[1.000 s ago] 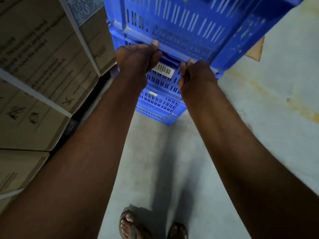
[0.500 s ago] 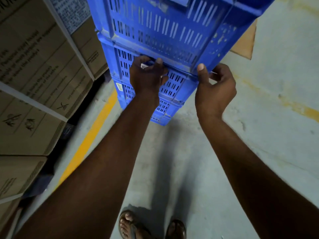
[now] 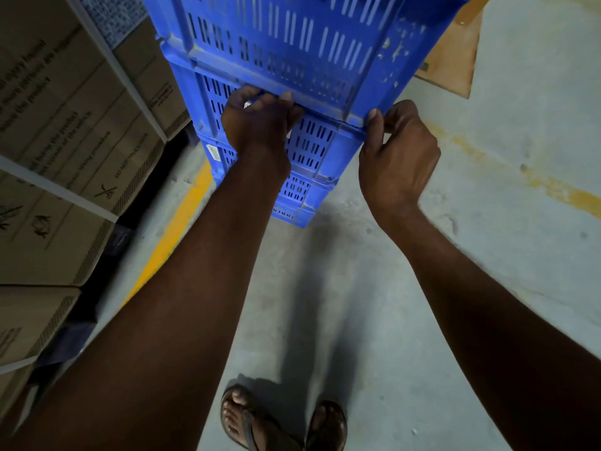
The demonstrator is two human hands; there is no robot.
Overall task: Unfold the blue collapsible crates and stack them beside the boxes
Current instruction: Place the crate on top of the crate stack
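Directly beyond and a little above both grips: the top crate [image 3: 292, 37], on the stack of blue crates [image 3: 305, 148] that rises from the floor [image 3: 406, 304]. Lies with its long slotted wall running left to right across the view, the right corner the nearer one. Looks to rest on the crate beneath, or just over it; cannot tell whether fully seated.

Stands just right of the cardboard boxes [image 3: 65, 131], with a dark gap and a yellow floor line [image 3: 175, 229] between at the bottom. Behind on the far right, a flat piece of cardboard [image 3: 452, 60] on the floor.

Reaches the crate's bottom rim with the left grip [image 3: 260, 122] about midway along the near wall: fingers curled up and over the rim, clamped on it, with a white label half hidden under the knuckles. Meets the near right corner with the right grip [image 3: 400, 151]: thumb pressed flat on the corner at the seam between the two crates, the other fingers curled round onto the right-hand wall, so closed on the corner, not spread. Sits about as near to the crate as the left one, each touching it.

Judging from this, calls for a small nudge or press at the rim to square the crate onto the stack, with care for fingertips caught in the seam.
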